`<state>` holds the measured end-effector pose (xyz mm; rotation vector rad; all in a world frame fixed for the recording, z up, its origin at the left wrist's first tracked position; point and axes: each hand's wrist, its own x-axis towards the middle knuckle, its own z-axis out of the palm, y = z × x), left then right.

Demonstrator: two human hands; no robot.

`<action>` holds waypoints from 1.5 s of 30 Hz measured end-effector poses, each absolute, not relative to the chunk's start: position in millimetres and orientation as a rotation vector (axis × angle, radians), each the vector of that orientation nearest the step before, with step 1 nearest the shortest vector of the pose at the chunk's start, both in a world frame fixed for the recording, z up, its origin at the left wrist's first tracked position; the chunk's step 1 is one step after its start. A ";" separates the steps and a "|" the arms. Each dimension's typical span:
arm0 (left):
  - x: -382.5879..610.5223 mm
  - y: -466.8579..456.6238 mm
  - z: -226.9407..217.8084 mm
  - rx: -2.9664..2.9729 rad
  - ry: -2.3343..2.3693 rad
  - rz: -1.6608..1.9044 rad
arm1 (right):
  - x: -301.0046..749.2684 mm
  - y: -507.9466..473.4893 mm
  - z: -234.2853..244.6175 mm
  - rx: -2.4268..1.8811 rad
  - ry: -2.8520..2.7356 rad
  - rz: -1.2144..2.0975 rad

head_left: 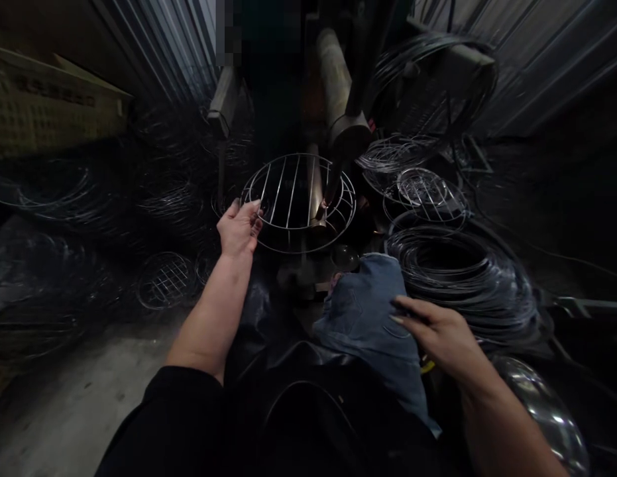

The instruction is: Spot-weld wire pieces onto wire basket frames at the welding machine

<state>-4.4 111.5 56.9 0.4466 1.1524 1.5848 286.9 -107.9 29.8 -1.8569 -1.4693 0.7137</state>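
Observation:
My left hand (239, 227) grips the left rim of a round wire grille (298, 199), fingers wrapped over its edge. The grille sits under the tip of a welding machine's electrode arm (338, 99), which meets one of its wires near the right side. My right hand (437, 328) rests lower right, fingers extended over a piece of blue denim cloth (362, 318) on my lap and close to a stack of wire rings (462, 271). A thin dark wire seems to lie under its fingers; whether it is gripped is unclear.
Finished grilles lie at the right (422, 189) and on the floor at the left (166, 278). Heaps of wire rings cover the left side (64, 192). A cardboard box (50, 106) stands far left. A shiny metal object (547, 404) sits lower right. Corrugated walls behind.

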 end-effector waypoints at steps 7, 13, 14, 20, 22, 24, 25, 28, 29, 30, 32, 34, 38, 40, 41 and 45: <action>15.8 98.0 50.5 0.432 1.120 1.627 | 220.0 -11.7 70.5 -1.538 -1.446 0.701; 18.1 97.2 51.9 0.444 1.124 1.634 | 181.6 28.9 53.7 -1.540 -1.252 0.564; 17.7 98.0 52.4 0.444 1.128 1.636 | 178.4 31.3 52.3 -1.518 -1.195 0.626; 15.2 105.3 53.7 0.451 1.106 1.654 | 166.9 30.6 50.9 -1.417 -0.869 0.797; 15.6 107.9 53.8 0.443 1.100 1.649 | 164.4 29.4 49.0 -1.392 -0.827 0.765; 16.6 110.3 54.0 0.436 1.101 1.637 | 162.4 29.6 46.4 -1.367 -0.822 0.732; 17.2 111.5 54.2 0.436 1.101 1.632 | 161.6 30.2 45.2 -1.355 -0.828 0.716; 18.5 114.9 55.2 0.451 1.088 1.620 | 160.0 33.2 42.5 -1.320 -0.833 0.681; 18.8 116.1 55.6 0.459 1.082 1.618 | 159.7 34.4 42.0 -1.306 -0.827 0.671; 19.0 117.2 56.0 0.464 1.078 1.618 | 159.6 35.6 41.6 -1.292 -0.822 0.664; 19.3 119.5 57.0 0.458 1.075 1.615 | 159.5 37.7 41.4 -1.268 -0.817 0.654; 19.5 121.7 58.0 0.433 1.081 1.612 | 159.6 39.5 41.6 -1.257 -0.820 0.652; 20.0 126.1 59.3 0.403 1.097 1.607 | 159.7 42.7 43.7 -1.264 -0.813 0.667; 20.2 128.5 59.5 0.407 1.106 1.604 | 159.3 44.7 45.1 -1.267 -0.798 0.680; 20.2 129.7 59.5 0.412 1.113 1.599 | 159.1 45.9 45.7 -1.265 -0.792 0.687; 20.8 133.9 59.4 0.433 1.140 1.578 | 159.2 51.1 47.4 -1.244 -0.778 0.721</action>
